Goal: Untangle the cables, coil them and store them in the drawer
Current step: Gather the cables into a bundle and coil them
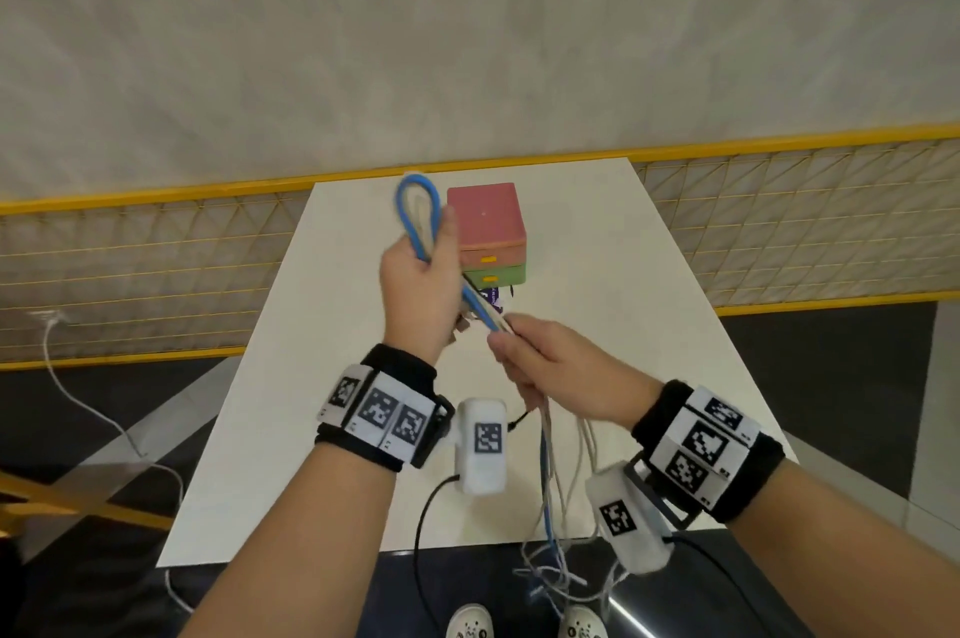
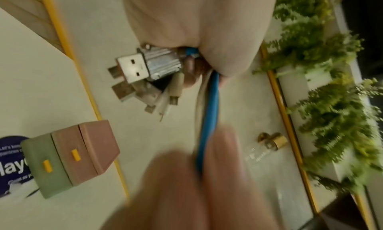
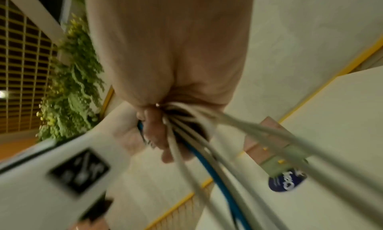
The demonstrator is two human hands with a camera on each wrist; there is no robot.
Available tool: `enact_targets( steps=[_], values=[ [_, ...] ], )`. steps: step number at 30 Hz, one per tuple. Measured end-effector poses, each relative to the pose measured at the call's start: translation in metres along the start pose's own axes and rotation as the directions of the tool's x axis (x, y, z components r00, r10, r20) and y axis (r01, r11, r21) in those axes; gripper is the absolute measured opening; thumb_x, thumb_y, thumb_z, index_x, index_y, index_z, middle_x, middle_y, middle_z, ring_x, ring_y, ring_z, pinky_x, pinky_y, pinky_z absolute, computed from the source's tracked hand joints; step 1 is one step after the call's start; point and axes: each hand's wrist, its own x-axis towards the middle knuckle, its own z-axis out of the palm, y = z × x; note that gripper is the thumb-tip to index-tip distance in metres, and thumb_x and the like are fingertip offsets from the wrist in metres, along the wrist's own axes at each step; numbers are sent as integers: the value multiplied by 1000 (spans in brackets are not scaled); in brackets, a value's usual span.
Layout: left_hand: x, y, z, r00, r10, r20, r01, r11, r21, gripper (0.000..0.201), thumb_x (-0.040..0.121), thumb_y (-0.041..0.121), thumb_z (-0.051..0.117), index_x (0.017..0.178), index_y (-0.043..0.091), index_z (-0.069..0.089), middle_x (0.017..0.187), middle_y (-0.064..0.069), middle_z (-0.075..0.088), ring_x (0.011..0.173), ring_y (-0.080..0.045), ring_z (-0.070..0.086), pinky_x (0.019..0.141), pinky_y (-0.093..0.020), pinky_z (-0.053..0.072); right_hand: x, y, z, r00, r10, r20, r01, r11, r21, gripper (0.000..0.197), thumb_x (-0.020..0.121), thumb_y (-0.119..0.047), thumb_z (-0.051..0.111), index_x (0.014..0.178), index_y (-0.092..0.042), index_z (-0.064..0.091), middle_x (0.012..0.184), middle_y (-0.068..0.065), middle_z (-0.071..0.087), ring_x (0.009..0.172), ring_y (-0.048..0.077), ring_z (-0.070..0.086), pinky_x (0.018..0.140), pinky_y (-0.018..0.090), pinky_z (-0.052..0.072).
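A bundle of blue and white cables is held above the white table. My left hand grips the bundle, with a loop standing up past the fist. USB plugs stick out below that fist. My right hand grips the same cables lower down. From it the loose ends hang over the table's near edge in a tangle. The small drawer box, pink above green with yellow handles, stands behind my left hand with both drawers closed.
A dark blue round sticker lies on the table by the drawer box. A yellow mesh railing runs behind the table. A white cord trails on the floor at left. Green plants appear in the wrist views.
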Motion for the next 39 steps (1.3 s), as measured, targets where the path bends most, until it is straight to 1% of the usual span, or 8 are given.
enact_targets(
  steps=[5,9,15,21,25,33,37,39],
  values=[
    [14,1,-15,994,-58,89,84,941,-327,27,103,30,46,92,13,63,72,9,74,67,-11,73,59,-27,59,-13,19,17,995,57,79,-58,998,14,29,102,-30,35,77,-16,39,63,-3,39,46,7,41,57,37,50],
    [11,4,-21,987,55,150,-13,964,-267,52,104,35,42,55,28,57,56,-2,53,39,-15,45,44,-27,42,-7,23,11,996,62,66,-66,996,62,30,102,-29,37,74,-17,40,63,-3,37,48,7,39,58,37,48],
    [20,-5,-35,953,9,303,-10,1000,2,33,100,35,53,74,14,54,44,2,34,35,-15,29,40,-24,29,-1,28,-18,993,110,41,-109,993,-33,27,97,-29,50,75,-13,52,60,-5,40,48,12,46,63,45,53],
    [2,-12,-37,734,-285,616,117,947,300,33,85,41,72,87,11,59,50,2,28,40,-13,22,38,-20,20,10,6,-24,993,-12,-117,21,997,70,23,84,-14,69,98,-6,52,64,-10,60,46,3,38,46,23,33],
    [-12,-14,-32,605,-326,727,-29,903,429,28,82,28,78,68,13,59,41,10,46,34,-7,33,39,-21,26,15,1,-24,996,-22,-92,31,994,104,44,80,-3,72,106,-7,36,89,15,72,55,6,59,52,16,43],
    [-1,-19,-37,686,-154,711,-32,970,242,34,99,32,55,81,9,72,83,-3,76,81,-10,71,89,-32,52,-3,19,-36,997,-46,-65,56,986,159,16,97,-9,48,111,-3,52,72,10,49,65,22,52,66,29,50],
    [0,-18,-31,744,-122,657,257,960,-113,33,94,34,55,69,12,52,48,4,38,42,-12,40,54,-28,50,-10,32,-24,996,3,-86,10,990,142,25,103,-23,32,92,-6,47,63,2,39,54,19,48,74,54,51],
    [-2,-18,-29,731,-144,667,310,941,-137,34,90,37,56,65,14,49,46,6,27,38,-11,28,46,-23,40,-9,28,-22,985,-3,-173,39,978,206,23,103,-26,30,103,-7,44,65,4,34,48,17,37,64,51,53]
  ],
)
